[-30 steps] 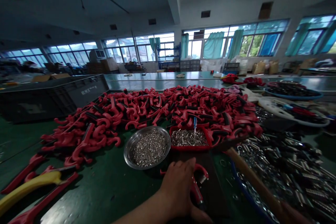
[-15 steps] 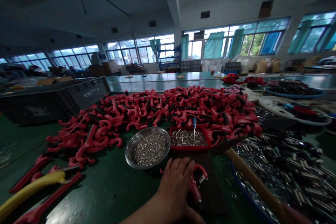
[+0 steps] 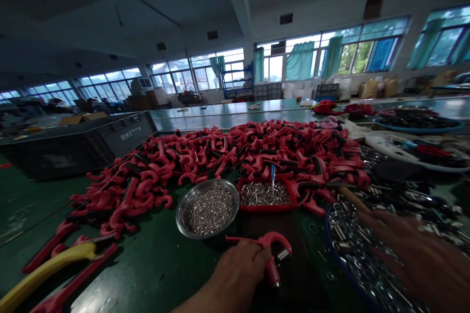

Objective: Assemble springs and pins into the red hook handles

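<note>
My left hand [image 3: 238,274] is at the bottom centre, fingers closed round a red curved handle [image 3: 270,245] with a small spring at its end, held on a dark mat. My right hand [image 3: 414,254] is blurred and lies stretched out over a blue basin [image 3: 336,259] of metal springs and parts, fingertips near a wooden handle [image 3: 351,197]. Just beyond the left hand are a steel bowl [image 3: 207,208] of small metal pieces and a red tray [image 3: 265,194] of pins with a blue-handled tool standing in it.
A big heap of red handles [image 3: 235,154] covers the green table behind the bowls. A yellow handle [image 3: 44,266] and red ones lie at the lower left. A dark crate [image 3: 69,144] stands at the left; basins with parts [image 3: 416,149] at the right.
My right hand has come into view and reached forward over the basin; the long wooden handle is now shorter in view. My left hand slid back and the red handle turned flatter.
</note>
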A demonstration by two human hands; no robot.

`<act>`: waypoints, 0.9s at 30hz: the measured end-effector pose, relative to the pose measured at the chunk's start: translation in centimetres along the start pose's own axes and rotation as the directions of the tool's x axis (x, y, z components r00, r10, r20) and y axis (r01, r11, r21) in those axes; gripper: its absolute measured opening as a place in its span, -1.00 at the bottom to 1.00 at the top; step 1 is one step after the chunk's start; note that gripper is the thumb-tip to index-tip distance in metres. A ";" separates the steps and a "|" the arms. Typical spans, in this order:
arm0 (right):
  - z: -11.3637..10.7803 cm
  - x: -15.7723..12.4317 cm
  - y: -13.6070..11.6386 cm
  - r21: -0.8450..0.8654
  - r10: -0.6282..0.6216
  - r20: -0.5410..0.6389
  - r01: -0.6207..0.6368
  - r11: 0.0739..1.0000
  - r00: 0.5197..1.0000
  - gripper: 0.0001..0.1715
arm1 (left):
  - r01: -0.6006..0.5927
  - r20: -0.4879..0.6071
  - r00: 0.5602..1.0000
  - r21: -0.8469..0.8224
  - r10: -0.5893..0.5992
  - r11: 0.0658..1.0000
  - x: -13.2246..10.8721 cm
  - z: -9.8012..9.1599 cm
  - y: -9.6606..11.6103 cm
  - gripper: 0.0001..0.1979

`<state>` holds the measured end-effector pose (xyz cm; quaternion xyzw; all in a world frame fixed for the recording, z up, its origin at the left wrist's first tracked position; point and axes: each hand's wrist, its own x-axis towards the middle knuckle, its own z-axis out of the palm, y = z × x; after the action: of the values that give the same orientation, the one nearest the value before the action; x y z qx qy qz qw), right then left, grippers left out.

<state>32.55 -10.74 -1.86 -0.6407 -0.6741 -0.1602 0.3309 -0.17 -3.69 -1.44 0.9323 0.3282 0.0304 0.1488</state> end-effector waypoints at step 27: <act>7.5 9.4 -9.0 0.176 0.006 0.544 -0.121 0.977 0.839 -0.70 | 0.283 -0.272 0.876 -0.378 -0.398 0.881 1.2 -0.1 -1.5 -0.63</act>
<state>22.40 0.04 0.63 -0.6446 -0.7310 0.1077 0.1962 -0.20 -1.82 -1.82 0.8011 0.5004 0.2186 0.2451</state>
